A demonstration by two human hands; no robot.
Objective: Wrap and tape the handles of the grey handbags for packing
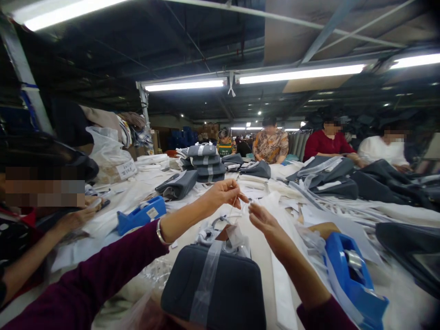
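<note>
Over the middle of the table my left hand (228,195) pinches a thin pale string (235,200), which hangs down from the fingers. Facing it closely, my right hand (266,220) has its fingers drawn together; what lies at their tips is too small to make out. Below both hands lies a dark navy zipped case (237,288) with a clear plastic band (207,284) around it. Behind the case's far edge are a brown tag (222,233), a pale tag (235,235) and some crumpled clear plastic.
Blue tape dispensers stand at left (140,215) and right (350,270). Beyond are a stack of banded dark cases (206,167), dark fabric pieces (323,178) and white material. A co-worker's hand (77,217) is at left; several people work across the table.
</note>
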